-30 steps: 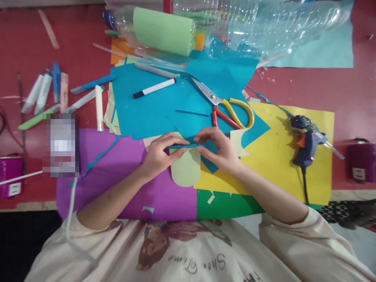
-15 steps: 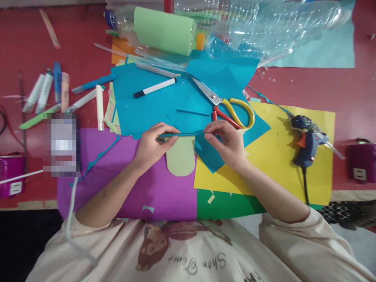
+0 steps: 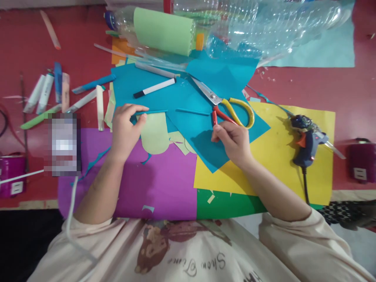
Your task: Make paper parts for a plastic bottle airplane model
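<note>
My left hand (image 3: 126, 129) pinches a pale green paper piece (image 3: 154, 135) with a rounded lower end. A narrow blue paper strip (image 3: 155, 111) runs along the top edge of that piece. My right hand (image 3: 233, 141) is closed at the red handle of the scissors (image 3: 216, 98), thumb and fingers against its lower end. The scissors lie on blue paper (image 3: 188, 94), their yellow handle to the right and blades pointing up-left. Part of the red handle is hidden by my right hand. A second thin blue strip (image 3: 192, 112) lies between my hands.
A glue gun (image 3: 307, 145) rests on yellow paper (image 3: 270, 172) at right. Several markers (image 3: 44, 94) lie at left above a blurred phone-like object (image 3: 65, 145). Plastic bottles (image 3: 246, 27) fill the far side, one wrapped in green paper (image 3: 164, 31). Purple paper (image 3: 164, 188) lies nearest me.
My left hand has moved left and away from me with the green piece and its blue strip. My right hand has let go of the strip and closed at the scissors' red handle.
</note>
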